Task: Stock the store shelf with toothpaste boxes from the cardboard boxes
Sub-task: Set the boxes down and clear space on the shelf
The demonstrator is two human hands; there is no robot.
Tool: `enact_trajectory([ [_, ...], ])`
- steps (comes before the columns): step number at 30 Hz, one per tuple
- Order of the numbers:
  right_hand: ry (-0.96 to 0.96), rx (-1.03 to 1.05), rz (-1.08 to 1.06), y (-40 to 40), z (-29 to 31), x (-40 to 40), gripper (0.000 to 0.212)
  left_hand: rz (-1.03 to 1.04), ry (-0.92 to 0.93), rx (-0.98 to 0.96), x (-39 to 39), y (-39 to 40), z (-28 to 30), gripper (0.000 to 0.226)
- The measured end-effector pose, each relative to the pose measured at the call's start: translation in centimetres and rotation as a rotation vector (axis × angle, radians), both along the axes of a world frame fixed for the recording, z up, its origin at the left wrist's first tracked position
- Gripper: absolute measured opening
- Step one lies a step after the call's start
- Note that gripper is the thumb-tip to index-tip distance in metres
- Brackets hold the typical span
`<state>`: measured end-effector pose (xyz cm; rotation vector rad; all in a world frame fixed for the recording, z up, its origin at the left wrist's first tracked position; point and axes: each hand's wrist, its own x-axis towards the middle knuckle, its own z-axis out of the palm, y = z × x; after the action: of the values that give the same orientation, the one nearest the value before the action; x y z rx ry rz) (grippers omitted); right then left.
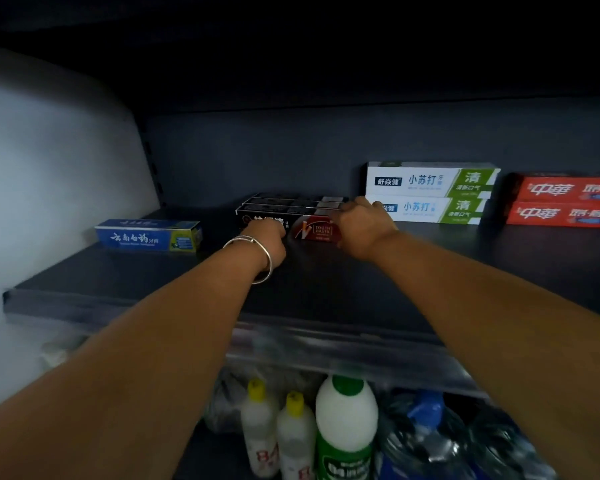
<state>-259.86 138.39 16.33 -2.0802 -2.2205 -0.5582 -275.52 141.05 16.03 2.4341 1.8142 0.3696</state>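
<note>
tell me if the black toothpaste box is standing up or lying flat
Lying flat. The black toothpaste box rests lengthwise on the shelf, long printed face forward, held by the left hand and right hand.

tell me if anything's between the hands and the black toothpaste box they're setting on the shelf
Nothing visible does. The left hand and right hand are both already on the front black toothpaste box, which sits on the shelf ahead of two more black boxes.

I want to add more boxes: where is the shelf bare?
Bare: between the blue toothpaste box and the black toothpaste boxes, and the shelf front. Crowded: black boxes to the white-green boxes, where both hands are.
</note>
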Motion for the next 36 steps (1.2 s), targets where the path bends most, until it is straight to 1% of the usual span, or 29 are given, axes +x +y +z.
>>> enact_trajectory([
  [3, -0.042, -0.031, 0.001, -3.3, 0.3, -0.2, 0.037, -0.032, 0.02, 0.027, 0.5, -2.9, 0.4, 0.036],
  [10, -0.063, -0.031, 0.01, -12.4, 1.5, -0.1, 0.032, -0.072, 0.049, 0.092, 0.9, -10.9, 0.8, 0.046],
  [15, -0.039, -0.011, 0.06, -19.2, 0.5, -0.5, 0.036, -0.119, 0.056, 0.116, 1.2, -17.2, -1.0, 0.051],
  [17, -0.016, -0.002, 0.093, -21.2, -0.8, -0.4, 0.04, -0.126, 0.073, 0.108, 1.4, -19.2, -2.2, 0.05],
  [21, 0.018, -0.089, 0.116, -24.6, -4.1, -0.2, 0.042, -0.176, 0.147, 0.045, 1.9, -22.3, -5.7, 0.048],
  [26, 0.058, -0.188, 0.119, -27.4, -8.9, 0.6, 0.041, -0.192, 0.221, -0.122, 2.7, -25.4, -10.3, 0.061],
  [31, 0.069, -0.305, 0.127, -28.1, -14.1, 1.3, 0.035, -0.223, 0.264, -0.208, 3.5, -27.2, -15.2, 0.059],
  [36, 0.128, -0.501, 0.125, -27.1, -20.7, 0.4, 0.034, -0.262, 0.304, -0.336, 2.7, -27.0, -21.0, 0.056],
])
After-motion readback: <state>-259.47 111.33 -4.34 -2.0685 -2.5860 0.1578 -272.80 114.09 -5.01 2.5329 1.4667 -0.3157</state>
